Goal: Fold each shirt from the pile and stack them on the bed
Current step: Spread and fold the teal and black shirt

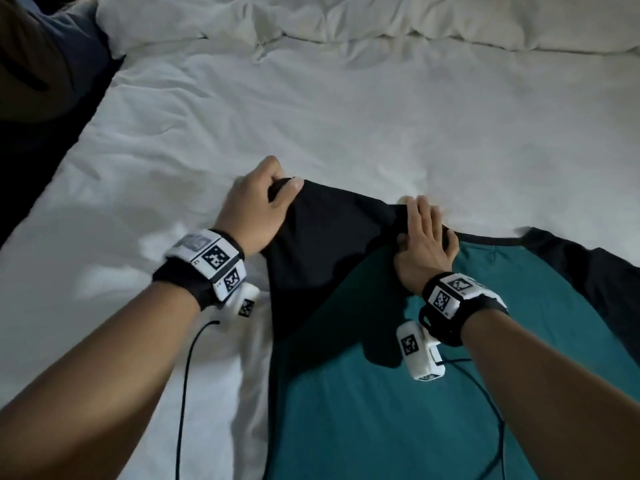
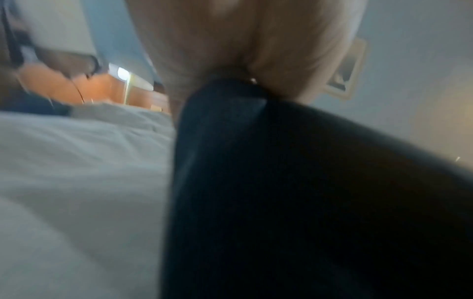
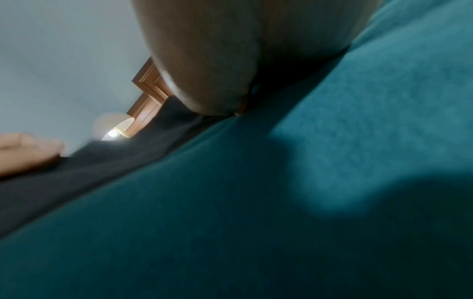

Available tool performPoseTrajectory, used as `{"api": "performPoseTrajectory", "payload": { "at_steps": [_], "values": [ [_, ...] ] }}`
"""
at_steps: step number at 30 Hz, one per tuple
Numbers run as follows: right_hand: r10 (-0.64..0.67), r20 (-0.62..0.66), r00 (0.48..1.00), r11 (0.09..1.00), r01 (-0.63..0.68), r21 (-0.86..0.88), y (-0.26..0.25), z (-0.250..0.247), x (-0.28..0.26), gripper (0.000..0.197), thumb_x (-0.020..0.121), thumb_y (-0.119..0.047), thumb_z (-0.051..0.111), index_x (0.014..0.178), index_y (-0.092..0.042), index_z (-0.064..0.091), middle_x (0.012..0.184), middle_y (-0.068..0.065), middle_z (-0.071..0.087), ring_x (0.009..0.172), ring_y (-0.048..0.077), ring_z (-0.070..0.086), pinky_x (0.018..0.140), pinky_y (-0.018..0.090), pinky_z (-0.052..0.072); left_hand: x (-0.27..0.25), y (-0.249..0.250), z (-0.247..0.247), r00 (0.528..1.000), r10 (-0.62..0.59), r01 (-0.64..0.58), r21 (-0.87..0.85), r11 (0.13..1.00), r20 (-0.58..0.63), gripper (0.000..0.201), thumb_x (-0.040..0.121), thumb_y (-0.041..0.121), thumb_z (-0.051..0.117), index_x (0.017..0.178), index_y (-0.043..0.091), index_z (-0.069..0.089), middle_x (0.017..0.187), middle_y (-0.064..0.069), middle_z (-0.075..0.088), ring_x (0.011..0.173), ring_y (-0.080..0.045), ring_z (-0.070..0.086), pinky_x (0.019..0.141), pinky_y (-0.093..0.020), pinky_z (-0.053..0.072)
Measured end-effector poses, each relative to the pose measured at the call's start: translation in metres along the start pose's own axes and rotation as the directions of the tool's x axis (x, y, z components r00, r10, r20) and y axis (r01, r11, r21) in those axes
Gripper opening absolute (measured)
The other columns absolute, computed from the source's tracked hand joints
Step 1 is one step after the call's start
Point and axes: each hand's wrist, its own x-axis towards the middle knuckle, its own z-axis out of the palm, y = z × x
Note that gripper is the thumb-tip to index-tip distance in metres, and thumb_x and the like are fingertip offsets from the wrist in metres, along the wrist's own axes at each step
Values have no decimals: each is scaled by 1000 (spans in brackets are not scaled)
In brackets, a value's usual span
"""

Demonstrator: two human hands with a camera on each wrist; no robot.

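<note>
Teal shirt (image 1: 381, 393) with black sleeves, lying on the white bed (image 1: 311, 116). My left hand (image 1: 256, 206) clamps the end of the shirt's left-side sleeve (image 1: 329, 244), raised off the bedding. My right hand (image 1: 422, 244) presses the shirt's shoulder beside the collar, fingers straight and together.

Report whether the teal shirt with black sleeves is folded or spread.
Mostly spread: teal shirt flat on white bed; left hand grips one raised black sleeve, right hand presses its shoulder.
</note>
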Motion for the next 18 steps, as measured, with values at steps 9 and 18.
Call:
{"api": "performPoseTrajectory", "payload": {
  "at_steps": [9,18],
  "values": [
    [-56,-55,997,990,49,-129,-31,-3,-2,84,72,0,47,149,-29,33,167,-1,11,156,21,-9,121,53,-12,-37,-66,-52,701,-709,697,138,704,77,67,69,74,48,90,15,71,96,-8,71,93,-34,65,90,-44,54],
    [-177,128,976,958,200,-206,-99,8,21,32,96,-54,53,107,-25,59,104,-1,58,126,25,47,118,53,5,-71,-52,-11,717,-696,518,-640,568,-38,15,93,21,65,85,11,73,86,-1,75,86,-20,71,87,-40,56]
  ]
}}
